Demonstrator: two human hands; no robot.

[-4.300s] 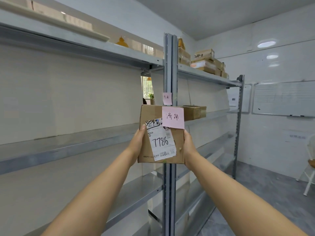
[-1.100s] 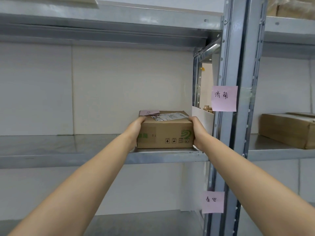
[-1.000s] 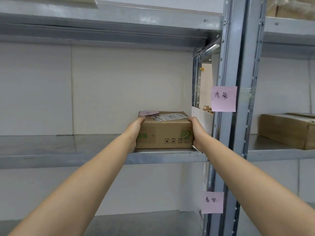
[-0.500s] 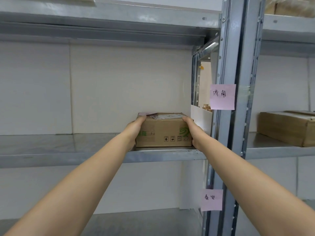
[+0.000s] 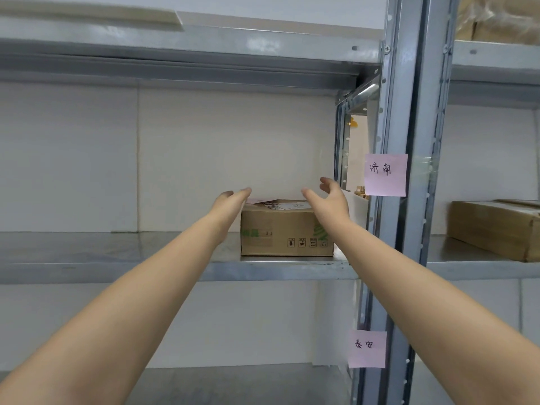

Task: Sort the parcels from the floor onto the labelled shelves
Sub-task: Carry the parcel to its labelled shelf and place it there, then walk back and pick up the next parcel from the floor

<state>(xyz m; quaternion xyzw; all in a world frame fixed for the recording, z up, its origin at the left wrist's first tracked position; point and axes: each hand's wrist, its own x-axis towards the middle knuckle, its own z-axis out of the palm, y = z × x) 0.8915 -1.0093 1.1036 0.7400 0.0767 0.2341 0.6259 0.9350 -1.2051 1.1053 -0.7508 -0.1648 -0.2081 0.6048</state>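
Note:
A small brown cardboard parcel [image 5: 285, 233] with a white label and a pink note on top rests on the middle metal shelf [image 5: 117, 270], near its right end. My left hand [image 5: 230, 206] hovers open just left of the parcel's top. My right hand [image 5: 328, 200] hovers open at its upper right corner, fingers spread. Neither hand grips the parcel. A pink handwritten note [image 5: 385, 174] is stuck on the upright post [image 5: 409, 118] at this shelf's level.
A second pink note [image 5: 366, 349] marks the lower shelf [image 5: 233, 384]. Another brown box [image 5: 496, 228] lies on the neighbouring shelf to the right. More boxes [image 5: 499, 19] sit on the top right shelf. A white wall backs the shelves.
Both hands have let go of the parcel and lifted off it with fingers apart. The parcel now rests on the shelf, a little further in than before.

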